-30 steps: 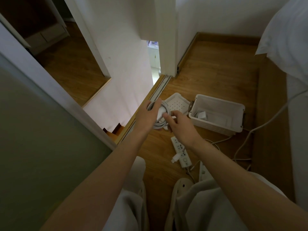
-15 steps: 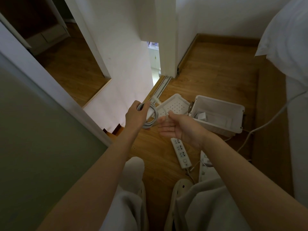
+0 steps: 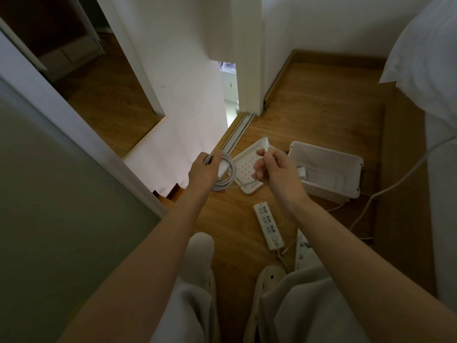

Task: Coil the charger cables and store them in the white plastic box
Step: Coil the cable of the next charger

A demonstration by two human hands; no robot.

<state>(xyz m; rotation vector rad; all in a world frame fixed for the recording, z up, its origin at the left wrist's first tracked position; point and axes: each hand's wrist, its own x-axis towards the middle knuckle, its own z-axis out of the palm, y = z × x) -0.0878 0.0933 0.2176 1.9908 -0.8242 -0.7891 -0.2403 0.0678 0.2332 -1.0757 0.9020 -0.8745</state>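
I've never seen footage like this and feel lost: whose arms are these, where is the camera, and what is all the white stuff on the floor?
There is no machine here. These are a person's two bare arms, filmed by one wide-angle camera worn on their head and looking down, which is why their slippers show at the bottom. The left hand grips a coiled white charger cable. The right hand pinches that cable's loose end, with the connector sticking up. On the wooden floor sits an open white plastic box with a charger brick inside. A perforated white panel, probably its lid, lies beside it, and a white power strip lies nearer the feet.
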